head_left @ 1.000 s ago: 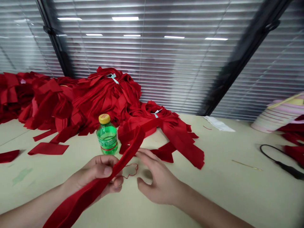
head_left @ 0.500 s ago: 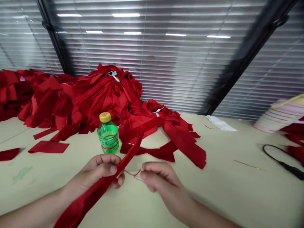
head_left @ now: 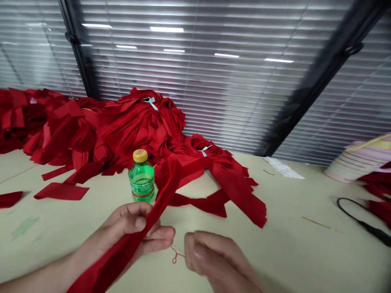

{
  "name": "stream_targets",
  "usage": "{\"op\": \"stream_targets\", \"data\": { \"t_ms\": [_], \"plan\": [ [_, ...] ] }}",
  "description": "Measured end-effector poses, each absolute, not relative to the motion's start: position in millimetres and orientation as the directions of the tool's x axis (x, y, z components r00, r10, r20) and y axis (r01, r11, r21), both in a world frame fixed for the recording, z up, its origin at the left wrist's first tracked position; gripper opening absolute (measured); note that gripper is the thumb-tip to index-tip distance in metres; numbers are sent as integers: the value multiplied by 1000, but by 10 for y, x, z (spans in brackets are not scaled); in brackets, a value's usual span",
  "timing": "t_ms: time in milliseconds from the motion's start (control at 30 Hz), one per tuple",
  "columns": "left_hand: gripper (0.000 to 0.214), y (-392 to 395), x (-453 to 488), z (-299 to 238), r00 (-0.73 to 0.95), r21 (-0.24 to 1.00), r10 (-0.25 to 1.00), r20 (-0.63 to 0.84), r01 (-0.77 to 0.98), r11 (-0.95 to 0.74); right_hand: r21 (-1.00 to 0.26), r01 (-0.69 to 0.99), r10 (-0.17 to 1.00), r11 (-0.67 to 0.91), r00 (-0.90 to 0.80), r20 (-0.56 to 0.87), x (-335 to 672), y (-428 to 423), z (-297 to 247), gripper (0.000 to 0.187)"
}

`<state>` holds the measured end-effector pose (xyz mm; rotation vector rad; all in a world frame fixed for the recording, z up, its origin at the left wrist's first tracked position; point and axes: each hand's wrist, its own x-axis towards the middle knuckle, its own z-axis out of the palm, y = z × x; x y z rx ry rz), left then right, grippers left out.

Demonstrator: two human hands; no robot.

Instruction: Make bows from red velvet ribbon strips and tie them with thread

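Observation:
My left hand (head_left: 134,228) pinches a long red ribbon strip (head_left: 163,193), which runs diagonally from the lower left up toward the heap. Its other fingers stretch out under the strip. A thin red thread (head_left: 174,257) with a small loop spans the gap between those fingertips and my right hand (head_left: 218,256). The right fingers are closed on the thread's end, and the hand is slightly smeared by motion. Just beyond my left hand stands a green plastic bottle (head_left: 141,179) with a yellow cap and a red band around it.
Tied red ribbon bundles (head_left: 143,118) are heaped along the blinds at the back. Loose red strips (head_left: 61,191) lie at left. Toward the right are a white paper piece (head_left: 284,167), a gold wire-like piece (head_left: 322,224), a black looped cord (head_left: 363,221) and a striped cone (head_left: 356,162).
My right hand has moved down and turned, its fingers curling more. The left fingers have stretched out to the right, and the thread's loop hangs lower. The view has shifted slightly.

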<state>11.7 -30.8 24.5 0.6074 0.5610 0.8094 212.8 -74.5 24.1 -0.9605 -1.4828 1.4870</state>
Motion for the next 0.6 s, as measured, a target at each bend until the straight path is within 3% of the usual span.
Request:
{"op": "stream_targets", "data": {
  "t_ms": [100, 300, 433, 500, 600],
  "plan": [
    [14, -288, 116, 223, 573, 706, 796, -197, -480, 520, -994, 110, 957, -24, -285, -55, 2014, -689, 42, 44],
    [12, -209, 123, 147, 460, 898, 867, -194, -272, 345, -922, 310, 927, 232, -358, 113, 1932, -618, 96, 24],
    [14, -253, 147, 240, 451, 794, 841, -300, -370, 482, -845, 403, 916, 352, -331, 224, 1949, -662, 138, 27],
    [14, -310, 141, 277, 501, 748, 808, -308, -397, 531, -825, 348, 883, 446, -322, 341, 1979, -705, 73, 26],
    [17, -455, 67, 255, 614, 691, 735, -289, -397, 604, -803, 285, 827, 523, -397, 398, 2063, -789, -205, 27]
  ]
}}
